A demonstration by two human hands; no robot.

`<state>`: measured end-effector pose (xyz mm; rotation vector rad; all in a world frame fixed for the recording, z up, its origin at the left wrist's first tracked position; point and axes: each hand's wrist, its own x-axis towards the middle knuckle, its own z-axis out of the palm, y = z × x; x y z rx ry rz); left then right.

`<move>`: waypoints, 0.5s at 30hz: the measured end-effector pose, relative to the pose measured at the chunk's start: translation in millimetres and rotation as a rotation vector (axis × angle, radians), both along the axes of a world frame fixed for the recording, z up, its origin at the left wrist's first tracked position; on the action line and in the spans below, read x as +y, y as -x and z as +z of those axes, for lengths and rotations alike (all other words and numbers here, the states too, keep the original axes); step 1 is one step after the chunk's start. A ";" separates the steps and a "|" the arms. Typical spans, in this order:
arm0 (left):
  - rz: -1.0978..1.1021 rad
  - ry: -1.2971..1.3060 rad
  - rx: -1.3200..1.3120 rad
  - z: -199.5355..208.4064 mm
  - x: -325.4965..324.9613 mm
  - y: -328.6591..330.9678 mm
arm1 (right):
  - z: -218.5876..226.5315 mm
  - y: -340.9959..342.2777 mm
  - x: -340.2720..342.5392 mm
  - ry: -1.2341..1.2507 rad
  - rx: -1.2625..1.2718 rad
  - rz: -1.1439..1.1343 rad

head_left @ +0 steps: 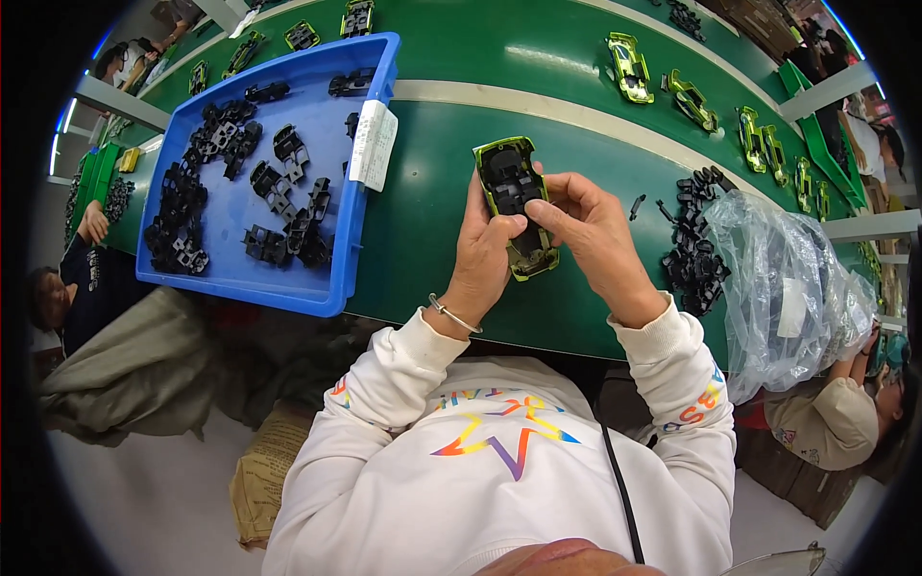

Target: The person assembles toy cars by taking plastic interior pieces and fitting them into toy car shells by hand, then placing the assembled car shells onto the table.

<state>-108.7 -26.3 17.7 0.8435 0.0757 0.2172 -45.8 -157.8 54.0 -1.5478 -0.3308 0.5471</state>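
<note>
Car shell [534, 257], green, sits at my twelve o'clock, black insert [509, 176] facing up, gripped by the fingers of my left hand [483, 254] and right hand [603, 238], blue tray [226, 216] at ten o'clock.

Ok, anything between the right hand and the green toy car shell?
Nothing visible: the right hand is at the green toy car shell, its thumb at the black interior piece inside, while the left hand holds the shell. The blue bin and clear plastic bag lie to either side.

Your left hand [480, 254] grips, thumb [507, 228] angled inward; your right hand [600, 240] is just beside it, fingers [573, 187] curled.
</note>
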 end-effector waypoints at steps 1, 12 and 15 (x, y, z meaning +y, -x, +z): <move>-0.005 -0.003 0.001 -0.9 -0.3 -1.5 | -2.0 -1.7 -0.8 0.007 -0.013 0.004; -0.100 -0.185 0.114 -11.9 -19.6 -37.0 | -6.4 -54.6 -38.3 0.077 0.053 -0.110; -0.078 -0.187 0.114 -10.7 -17.1 -32.2 | -5.3 -100.2 -43.5 0.170 -0.084 -0.149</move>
